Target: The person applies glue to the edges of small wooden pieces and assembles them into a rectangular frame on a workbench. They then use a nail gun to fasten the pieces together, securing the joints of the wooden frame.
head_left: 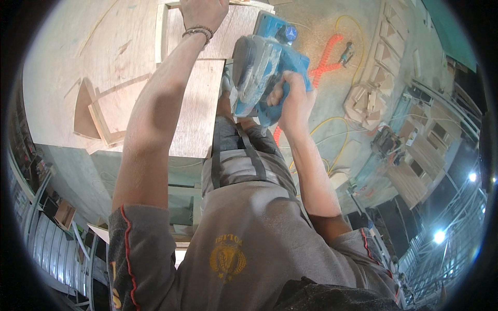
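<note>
Your right hand (290,98) is clenched around the handle of the blue power saw (262,67), upper centre. Your left hand (203,11), arm extended, presses flat on the plywood panel (197,103), holding nothing.

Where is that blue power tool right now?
In the head view, the blue power tool sits upper centre, gripped by the right hand at the edge of the plywood board, with the left hand pressing farther up.

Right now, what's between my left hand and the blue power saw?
In the head view, only bare plywood panel separates the left hand from the blue power saw, gripped by the right hand.
</note>
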Tool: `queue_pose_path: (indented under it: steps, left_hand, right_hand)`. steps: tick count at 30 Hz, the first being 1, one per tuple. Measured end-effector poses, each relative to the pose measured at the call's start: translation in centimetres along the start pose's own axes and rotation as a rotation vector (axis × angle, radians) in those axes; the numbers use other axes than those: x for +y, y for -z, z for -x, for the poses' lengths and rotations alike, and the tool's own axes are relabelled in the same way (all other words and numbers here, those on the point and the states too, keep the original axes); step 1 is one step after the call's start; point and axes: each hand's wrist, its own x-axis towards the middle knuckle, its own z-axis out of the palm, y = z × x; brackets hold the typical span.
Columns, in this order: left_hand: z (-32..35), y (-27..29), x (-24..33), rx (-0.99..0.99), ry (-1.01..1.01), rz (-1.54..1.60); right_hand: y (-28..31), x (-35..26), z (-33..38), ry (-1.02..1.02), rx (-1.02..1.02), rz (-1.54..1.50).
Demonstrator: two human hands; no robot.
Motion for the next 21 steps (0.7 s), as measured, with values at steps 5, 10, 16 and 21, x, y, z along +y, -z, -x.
queue_pose_path:
  steps: [5,10,16,21]
  left_hand:
    - [0.1,0.0,-0.6,0.005,-0.004,-0.023]
    - [0.0,-0.2,-0.4,0.052,-0.023,0.005]
    - [-0.2,0.0,-0.7,0.049,-0.011,-0.039]
    - [0.2,0.4,-0.6,0.125,-0.045,-0.171]
  right_hand:
    - [-1.2,-2.3,-3.1,0.021,-0.024,-0.015]
    - [-3.0,-5.7,-7.4,0.168,-0.013,0.025]
    - [-3.4,-8.0,-13.1,0.205,-0.163,-0.101]
    - [-0.8,-5.5,-6.1,0.059,-0.108,-0.149]
